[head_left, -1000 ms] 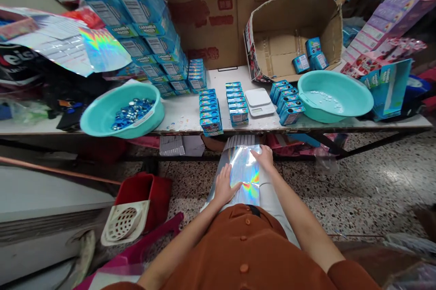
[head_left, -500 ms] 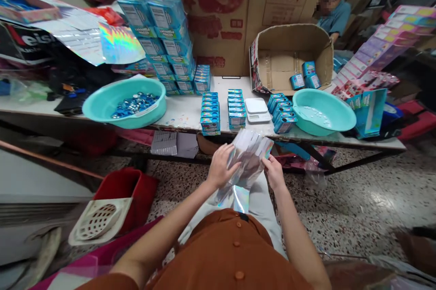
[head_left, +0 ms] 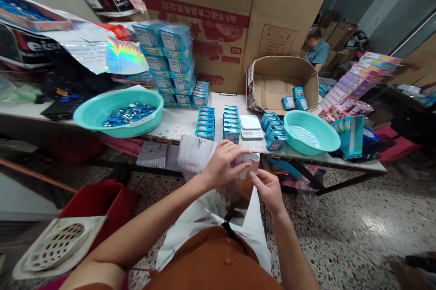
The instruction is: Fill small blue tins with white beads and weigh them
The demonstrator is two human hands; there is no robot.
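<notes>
Above my lap, my left hand (head_left: 225,162) is closed on a shiny silver sheet (head_left: 235,194), thumb below and fingers over its top. A white face (head_left: 194,153) with faint grey marks fans out to the left of this hand; whether it belongs to the same sheet I cannot tell. My right hand (head_left: 270,190) pinches the sheet's right edge between thumb and fingertips. Beyond my hands on the table stand two rows of small blue boxes, a left row (head_left: 205,124) and a middle row (head_left: 231,124), with a white digital scale (head_left: 251,127) beside them.
A turquoise basin (head_left: 119,128) holds blue-and-silver pieces. Another basin (head_left: 311,144) has small white bits. Stacked blue packs (head_left: 166,62), more blue boxes (head_left: 275,132) and an open carton (head_left: 279,69) stand on the table. A red bin (head_left: 98,203) is low left. A person (head_left: 318,51) sits behind.
The sheet has turned, and its white face now spreads out to the left. My left hand has moved right, nearer the right one. The camera view has tilted up.
</notes>
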